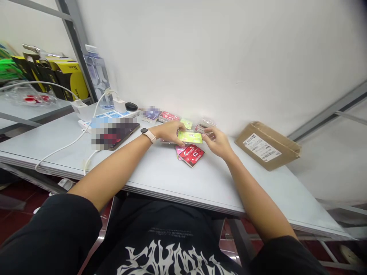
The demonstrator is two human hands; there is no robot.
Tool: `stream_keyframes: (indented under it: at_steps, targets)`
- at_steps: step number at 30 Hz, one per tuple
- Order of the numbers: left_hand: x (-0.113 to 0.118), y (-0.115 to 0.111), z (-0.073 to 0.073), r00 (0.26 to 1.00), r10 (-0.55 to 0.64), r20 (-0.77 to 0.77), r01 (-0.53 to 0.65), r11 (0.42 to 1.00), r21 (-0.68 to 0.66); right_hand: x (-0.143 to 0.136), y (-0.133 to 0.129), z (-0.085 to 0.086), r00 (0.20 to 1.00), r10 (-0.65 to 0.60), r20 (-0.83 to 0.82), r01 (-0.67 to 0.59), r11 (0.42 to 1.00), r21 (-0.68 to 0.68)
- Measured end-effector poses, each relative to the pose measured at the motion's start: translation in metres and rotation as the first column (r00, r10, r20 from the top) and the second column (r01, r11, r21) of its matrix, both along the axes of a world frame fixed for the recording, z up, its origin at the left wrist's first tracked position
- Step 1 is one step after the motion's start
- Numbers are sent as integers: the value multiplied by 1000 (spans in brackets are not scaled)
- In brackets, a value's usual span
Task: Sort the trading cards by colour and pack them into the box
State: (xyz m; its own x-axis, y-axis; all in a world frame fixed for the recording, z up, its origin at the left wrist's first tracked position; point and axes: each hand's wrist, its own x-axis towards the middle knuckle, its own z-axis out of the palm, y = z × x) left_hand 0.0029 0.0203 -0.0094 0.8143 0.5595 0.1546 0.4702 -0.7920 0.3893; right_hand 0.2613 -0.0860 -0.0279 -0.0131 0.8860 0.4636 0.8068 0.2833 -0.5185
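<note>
Between my two hands is a flat yellow-green card (189, 137), with what looks like clear plastic around it. My left hand (169, 132), with a watch on its wrist, grips the card's left end between thumb and fingers. The right end is pinched by my right hand (217, 142). Just below the card, a red printed booklet or card pack (192, 155) lies on the table, partly over a pink one (179, 151). Behind my hands sit a red stack (169, 116), another yellow-green piece (187, 123) and a clear-wrapped pack (205, 124).
A cardboard box (266, 145) leans by the wall on the right of the white table (172, 179). To the left are a phone (120, 133), a power strip (110, 117) with white cables, a water bottle (99, 76) and a black oval object (131, 106).
</note>
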Motion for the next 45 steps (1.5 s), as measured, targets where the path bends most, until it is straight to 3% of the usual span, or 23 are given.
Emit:
stream_keyframes:
  at_steps: [4, 11, 18, 23, 29, 34, 40, 45]
  targets:
    - [-1, 1, -1, 1000, 11, -4, -11, 1000, 4, -4, -1, 0, 999, -16, 37, 17, 1000, -23]
    - [0, -1, 0, 1000, 18, 0, -18, 1000, -3, -19, -6, -1, 986, 165, 13, -163, 983, -79]
    - [1, -2, 0, 1000, 3, 24, -2, 1000, -17, -23, -12, -1, 956, 293, 10, -283, 931, -231]
    - [0, 2, -2, 1000, 13, 27, -12, 1000, -18, -16, -11, 3, 958, 285, -9, -282, 941, -189]
    - [-4, 9, -3, 998, 59, 28, -59, 998, -25, 7, -7, 11, 980, 197, 24, -191, 969, -160]
    - [-7, 12, -5, 996, 85, 25, -85, 996, -30, 18, -10, 17, 944, 330, -26, -318, 883, -345]
    - [-7, 12, -4, 996, 80, 32, -79, 997, -25, 11, -14, 19, 888, 459, -17, -410, 777, -478]
    - [-8, 12, -4, 996, 87, 20, -86, 996, -28, 11, -14, 19, 887, 461, 32, -396, 794, -461]
